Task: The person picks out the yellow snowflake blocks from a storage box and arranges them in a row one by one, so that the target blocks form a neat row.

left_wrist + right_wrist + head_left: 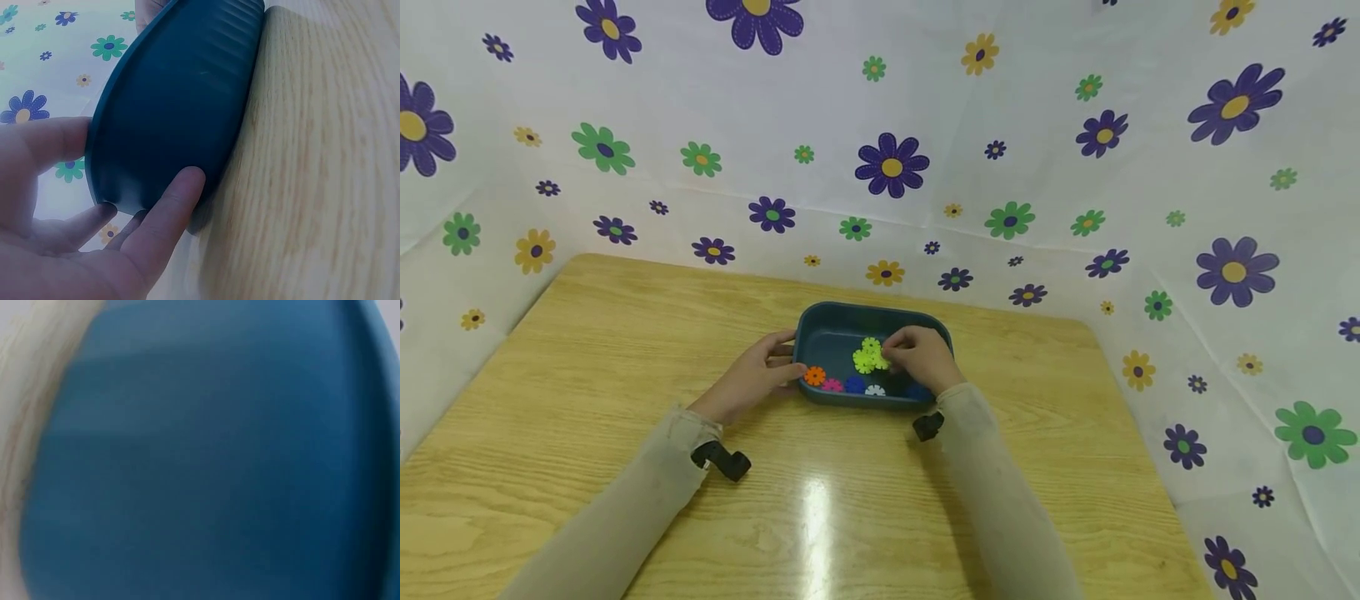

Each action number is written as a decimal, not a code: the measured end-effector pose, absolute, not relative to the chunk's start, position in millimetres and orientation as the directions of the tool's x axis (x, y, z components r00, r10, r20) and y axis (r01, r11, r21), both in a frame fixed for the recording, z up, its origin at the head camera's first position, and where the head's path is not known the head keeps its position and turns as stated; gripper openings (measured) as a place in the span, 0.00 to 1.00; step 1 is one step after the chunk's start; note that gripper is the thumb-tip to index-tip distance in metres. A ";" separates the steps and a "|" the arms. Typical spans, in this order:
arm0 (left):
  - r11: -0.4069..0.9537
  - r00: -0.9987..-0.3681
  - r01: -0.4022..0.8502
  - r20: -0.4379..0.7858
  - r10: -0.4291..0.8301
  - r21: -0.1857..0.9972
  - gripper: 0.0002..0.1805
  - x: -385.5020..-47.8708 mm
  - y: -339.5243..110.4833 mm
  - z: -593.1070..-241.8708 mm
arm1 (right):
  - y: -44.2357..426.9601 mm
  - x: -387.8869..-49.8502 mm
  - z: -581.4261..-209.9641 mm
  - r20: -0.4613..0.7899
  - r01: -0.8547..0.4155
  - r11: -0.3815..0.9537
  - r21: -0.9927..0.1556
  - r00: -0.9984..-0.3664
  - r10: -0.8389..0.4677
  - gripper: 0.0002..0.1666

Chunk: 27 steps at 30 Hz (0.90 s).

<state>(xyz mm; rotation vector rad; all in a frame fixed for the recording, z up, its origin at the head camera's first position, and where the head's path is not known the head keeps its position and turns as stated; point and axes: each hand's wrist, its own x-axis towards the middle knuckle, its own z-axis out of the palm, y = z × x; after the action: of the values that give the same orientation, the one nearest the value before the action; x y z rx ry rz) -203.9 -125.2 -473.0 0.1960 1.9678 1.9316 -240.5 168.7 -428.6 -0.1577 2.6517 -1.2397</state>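
Note:
A dark teal plastic tray (857, 315) stands on the wooden table, holding small flower-shaped interlocking discs. My left hand (752, 375) grips the tray's left end; the left wrist view shows its fingers (178, 200) against the outer wall. Reaching over the tray, my right hand (925, 354) pinches yellow-green snowflake discs (868, 358), which sit together in a cluster. Along the near wall lie an orange disc (815, 376), a pink disc (832, 385), a blue disc (855, 384) and a white disc (876, 390). In the right wrist view the tray wall (200, 450) hides the hand.
The wooden table (737, 517) extends around the tray on all sides. A white cloth with printed flowers (820, 100) hangs behind the table and along both sides. Black wrist straps (722, 460) sit on both sleeves.

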 end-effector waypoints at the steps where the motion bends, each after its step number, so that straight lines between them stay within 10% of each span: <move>1: 0.049 -0.920 -0.160 -0.166 0.355 0.986 0.41 -203.7 -125.1 -472.9 | 171.3 -240.3 -427.1 -0.138 -0.008 0.628 -0.778 -0.974 -0.182 0.06; 27: 0.018 -0.919 -0.165 -0.160 0.359 0.986 0.40 -201.5 -124.5 -472.6 | 313.5 -211.5 -425.4 -0.179 0.153 0.448 -0.881 -0.984 -0.016 0.17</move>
<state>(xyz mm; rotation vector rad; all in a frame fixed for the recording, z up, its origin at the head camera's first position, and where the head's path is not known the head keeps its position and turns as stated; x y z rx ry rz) -201.5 -124.5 -472.6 0.1987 1.9359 1.9617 -211.5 313.5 -425.4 0.1209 2.5322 -1.5662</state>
